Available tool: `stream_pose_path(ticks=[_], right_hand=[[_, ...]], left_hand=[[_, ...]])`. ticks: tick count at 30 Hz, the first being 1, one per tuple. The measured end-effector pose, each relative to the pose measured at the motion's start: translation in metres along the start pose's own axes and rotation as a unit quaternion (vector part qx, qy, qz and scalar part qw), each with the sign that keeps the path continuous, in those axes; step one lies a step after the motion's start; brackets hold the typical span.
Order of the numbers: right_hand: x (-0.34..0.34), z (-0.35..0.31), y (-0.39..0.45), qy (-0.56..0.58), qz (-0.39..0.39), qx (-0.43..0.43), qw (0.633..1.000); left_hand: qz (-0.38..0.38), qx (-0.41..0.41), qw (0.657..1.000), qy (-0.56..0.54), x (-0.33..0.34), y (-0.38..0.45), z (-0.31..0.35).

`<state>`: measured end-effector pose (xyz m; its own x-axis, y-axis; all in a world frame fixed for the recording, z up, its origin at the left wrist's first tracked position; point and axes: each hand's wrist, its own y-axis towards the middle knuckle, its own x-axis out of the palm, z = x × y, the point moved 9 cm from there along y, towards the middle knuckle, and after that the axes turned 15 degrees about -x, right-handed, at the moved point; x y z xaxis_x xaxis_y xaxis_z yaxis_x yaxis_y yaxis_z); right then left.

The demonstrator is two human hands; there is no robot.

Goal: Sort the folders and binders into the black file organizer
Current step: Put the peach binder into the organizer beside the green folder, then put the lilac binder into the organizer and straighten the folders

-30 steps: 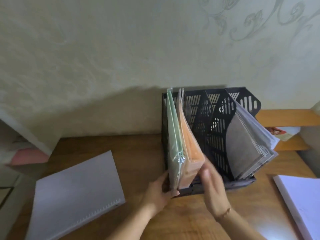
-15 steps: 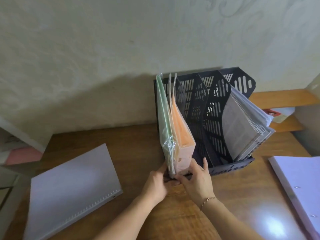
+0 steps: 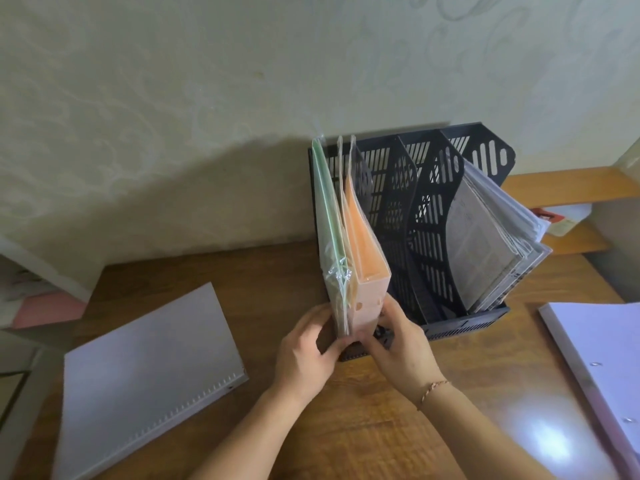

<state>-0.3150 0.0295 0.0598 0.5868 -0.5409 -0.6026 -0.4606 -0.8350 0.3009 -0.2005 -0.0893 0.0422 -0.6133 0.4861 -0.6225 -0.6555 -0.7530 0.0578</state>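
Note:
The black file organizer (image 3: 429,216) stands on the wooden desk against the wall. In its leftmost slot stand a green folder in a clear sleeve (image 3: 329,233) and an orange binder (image 3: 367,251), both upright. My left hand (image 3: 308,351) presses the left side of their lower front end, while my right hand (image 3: 398,337) holds the binder's spine from the right. The two middle slots hold nothing. The rightmost slot carries a fan of grey and clear document sleeves (image 3: 491,244).
A pale lilac comb-bound folder (image 3: 145,375) lies flat on the desk (image 3: 346,427) at the left. A white ring binder (image 3: 602,358) lies at the right edge. Pink and white items (image 3: 41,306) sit at the far left, and a wooden shelf (image 3: 568,181) runs behind on the right.
My right hand came in from the right of the binder and closed on its spine end. My left hand stayed at the folders' lower left. The view shifted slightly.

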Motion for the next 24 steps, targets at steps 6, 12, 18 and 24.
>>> stream_pose_path(ticks=[6, 12, 18, 24], right_hand=[[0.007, 0.005, -0.003, -0.035, -0.008, 0.022, 0.999], [0.023, 0.024, -0.013, 0.018, -0.08, 0.069, 0.994], [-0.025, -0.001, -0.053, 0.057, 0.042, 0.004, 0.998], [-0.156, 0.08, -0.214, -0.114, 0.193, 0.129, 0.966]], left_hand=[[-0.004, 0.019, 1.0, -0.007, -0.003, 0.007, 0.011], [0.025, 0.014, 0.999, -0.037, 0.008, 0.004, 0.008], [0.211, -0.007, 0.974, -0.078, 0.006, -0.051, -0.015], [0.048, 0.101, 0.986, -0.124, 0.114, -0.105, 0.065]])
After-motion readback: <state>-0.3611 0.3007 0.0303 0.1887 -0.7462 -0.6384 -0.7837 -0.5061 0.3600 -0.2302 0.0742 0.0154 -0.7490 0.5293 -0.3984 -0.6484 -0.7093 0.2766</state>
